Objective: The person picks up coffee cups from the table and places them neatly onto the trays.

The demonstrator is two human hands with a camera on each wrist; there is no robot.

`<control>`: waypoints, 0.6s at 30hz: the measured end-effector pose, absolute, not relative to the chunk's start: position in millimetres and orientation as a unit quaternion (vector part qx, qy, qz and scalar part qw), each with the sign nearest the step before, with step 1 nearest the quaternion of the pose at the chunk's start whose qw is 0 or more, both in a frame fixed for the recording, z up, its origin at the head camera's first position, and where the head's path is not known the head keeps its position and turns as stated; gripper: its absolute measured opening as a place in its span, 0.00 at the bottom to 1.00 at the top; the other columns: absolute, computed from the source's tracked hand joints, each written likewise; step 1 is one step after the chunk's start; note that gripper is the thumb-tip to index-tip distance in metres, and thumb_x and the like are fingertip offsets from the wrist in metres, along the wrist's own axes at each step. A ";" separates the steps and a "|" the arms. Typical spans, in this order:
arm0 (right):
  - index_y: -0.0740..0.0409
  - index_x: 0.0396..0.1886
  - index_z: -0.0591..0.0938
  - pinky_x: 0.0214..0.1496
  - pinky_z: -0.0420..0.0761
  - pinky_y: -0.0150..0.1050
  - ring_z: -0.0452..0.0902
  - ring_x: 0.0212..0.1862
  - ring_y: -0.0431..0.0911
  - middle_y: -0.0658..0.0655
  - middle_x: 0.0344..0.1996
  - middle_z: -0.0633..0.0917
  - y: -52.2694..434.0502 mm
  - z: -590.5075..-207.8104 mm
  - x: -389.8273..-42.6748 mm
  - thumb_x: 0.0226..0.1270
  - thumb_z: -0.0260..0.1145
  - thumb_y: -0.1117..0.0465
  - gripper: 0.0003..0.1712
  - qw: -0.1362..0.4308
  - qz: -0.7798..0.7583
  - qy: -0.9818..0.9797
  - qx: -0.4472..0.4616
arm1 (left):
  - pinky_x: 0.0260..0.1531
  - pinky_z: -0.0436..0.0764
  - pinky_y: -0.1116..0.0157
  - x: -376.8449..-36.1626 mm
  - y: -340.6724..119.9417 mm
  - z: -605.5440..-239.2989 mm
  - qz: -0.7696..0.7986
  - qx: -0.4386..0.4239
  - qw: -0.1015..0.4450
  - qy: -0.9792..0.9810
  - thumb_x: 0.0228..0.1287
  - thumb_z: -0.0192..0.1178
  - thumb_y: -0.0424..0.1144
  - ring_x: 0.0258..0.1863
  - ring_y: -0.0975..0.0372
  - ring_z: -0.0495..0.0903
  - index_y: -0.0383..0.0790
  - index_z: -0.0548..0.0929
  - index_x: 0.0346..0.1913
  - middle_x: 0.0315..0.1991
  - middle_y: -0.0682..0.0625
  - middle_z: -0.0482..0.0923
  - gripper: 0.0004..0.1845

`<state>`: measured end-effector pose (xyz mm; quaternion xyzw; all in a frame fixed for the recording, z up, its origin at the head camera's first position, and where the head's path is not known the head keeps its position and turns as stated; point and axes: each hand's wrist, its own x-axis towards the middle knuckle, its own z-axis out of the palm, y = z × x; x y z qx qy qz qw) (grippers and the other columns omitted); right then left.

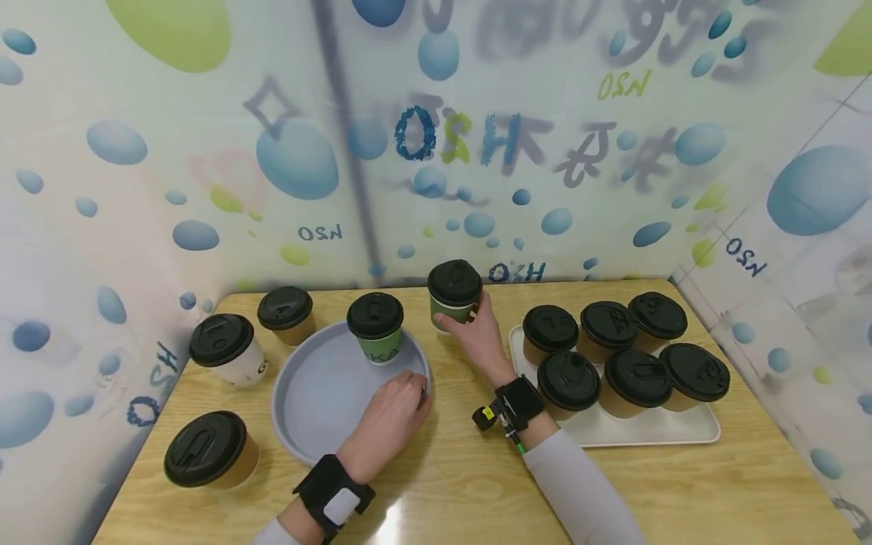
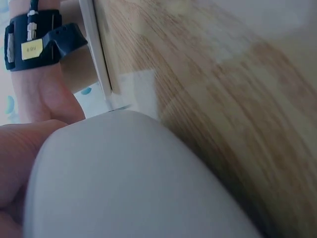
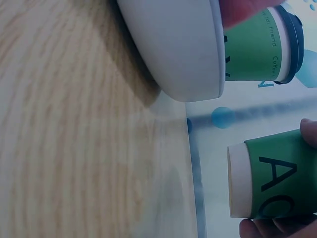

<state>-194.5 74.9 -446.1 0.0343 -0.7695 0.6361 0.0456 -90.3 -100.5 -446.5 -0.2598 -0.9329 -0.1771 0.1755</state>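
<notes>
Green cup (image 1: 454,300) is being carried in my right hand (image 1: 479,334), fingers wrapped round it, lifted beside the round grey tray (image 1: 306,412). My left hand (image 1: 390,416) is pinching the tray's rim to steady it. Next, I judge, I'm needing a gentle set-down next to the other green cup (image 1: 377,328).

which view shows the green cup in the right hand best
The head view: the green cup shows whole with its black lid, gripped by the right hand above the table beside the round grey tray. The right wrist view shows only its lower body and lettering, cropped. The left wrist view shows none of it.
</notes>
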 end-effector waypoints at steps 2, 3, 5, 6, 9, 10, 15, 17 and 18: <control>0.58 0.79 0.57 0.71 0.70 0.55 0.65 0.74 0.57 0.62 0.71 0.69 75.7 -447.9 -193.6 0.65 0.76 0.49 0.52 0.044 0.636 -0.769 0.035 | 0.24 0.79 0.57 -91.4 -99.9 -446.7 -0.175 -0.256 0.174 -0.935 0.58 0.73 0.29 0.24 0.54 0.80 0.36 0.80 0.27 0.24 0.48 0.75 0.10; 0.57 0.80 0.57 0.71 0.70 0.55 0.65 0.74 0.57 0.62 0.71 0.69 76.0 -448.5 -193.1 0.65 0.76 0.49 0.52 0.043 0.636 -0.770 0.035 | 0.26 0.80 0.57 -91.3 -100.2 -446.4 -0.177 -0.251 0.167 -0.937 0.59 0.73 0.30 0.26 0.54 0.81 0.35 0.81 0.28 0.25 0.47 0.76 0.09; 0.57 0.80 0.57 0.71 0.70 0.55 0.65 0.74 0.57 0.62 0.71 0.69 75.6 -450.7 -191.3 0.65 0.76 0.49 0.52 0.037 0.634 -0.771 0.036 | 0.29 0.81 0.56 -88.5 -103.0 -444.6 -0.179 -0.240 0.143 -0.943 0.60 0.74 0.35 0.29 0.54 0.82 0.33 0.84 0.32 0.27 0.46 0.78 0.09; 0.57 0.80 0.56 0.71 0.70 0.55 0.64 0.75 0.58 0.62 0.72 0.68 75.4 -451.4 -190.4 0.65 0.76 0.48 0.53 0.034 0.633 -0.773 0.035 | 0.31 0.82 0.55 -86.4 -105.1 -442.9 -0.181 -0.234 0.128 -0.946 0.60 0.75 0.37 0.31 0.54 0.83 0.33 0.85 0.34 0.29 0.46 0.79 0.11; 0.58 0.80 0.57 0.71 0.69 0.56 0.64 0.75 0.58 0.62 0.72 0.68 74.9 -451.5 -188.6 0.65 0.76 0.48 0.53 0.033 0.629 -0.776 0.037 | 0.35 0.83 0.55 -78.4 -113.3 -436.0 -0.192 -0.219 0.080 -0.953 0.58 0.77 0.43 0.34 0.54 0.84 0.33 0.87 0.38 0.32 0.47 0.82 0.16; 0.58 0.80 0.57 0.72 0.69 0.56 0.64 0.75 0.58 0.63 0.72 0.68 74.9 -451.3 -188.1 0.64 0.76 0.48 0.53 0.033 0.628 -0.776 0.038 | 0.35 0.83 0.55 -75.8 -116.3 -433.7 -0.193 -0.219 0.068 -0.954 0.58 0.77 0.43 0.34 0.54 0.84 0.34 0.87 0.38 0.32 0.47 0.82 0.15; 0.58 0.79 0.58 0.72 0.69 0.56 0.65 0.74 0.58 0.63 0.71 0.69 76.0 -449.8 -185.2 0.64 0.77 0.51 0.52 0.032 0.631 -0.774 0.046 | 0.32 0.81 0.61 -65.0 -130.3 -423.7 -0.202 -0.228 0.012 -0.952 0.55 0.77 0.38 0.31 0.60 0.82 0.36 0.88 0.36 0.30 0.50 0.83 0.11; 0.58 0.78 0.59 0.72 0.69 0.56 0.66 0.73 0.58 0.63 0.70 0.70 76.4 -449.3 -183.2 0.63 0.77 0.51 0.51 0.032 0.633 -0.772 0.051 | 0.30 0.79 0.63 -61.5 -136.0 -421.2 -0.201 -0.231 -0.007 -0.952 0.54 0.77 0.37 0.30 0.62 0.80 0.37 0.88 0.35 0.29 0.52 0.82 0.10; 0.58 0.78 0.59 0.72 0.69 0.56 0.66 0.73 0.58 0.62 0.70 0.70 76.7 -449.0 -182.1 0.63 0.77 0.51 0.51 0.031 0.634 -0.771 0.053 | 0.29 0.79 0.63 -59.9 -138.9 -420.2 -0.200 -0.233 -0.017 -0.952 0.54 0.77 0.37 0.29 0.63 0.79 0.38 0.87 0.34 0.29 0.52 0.81 0.09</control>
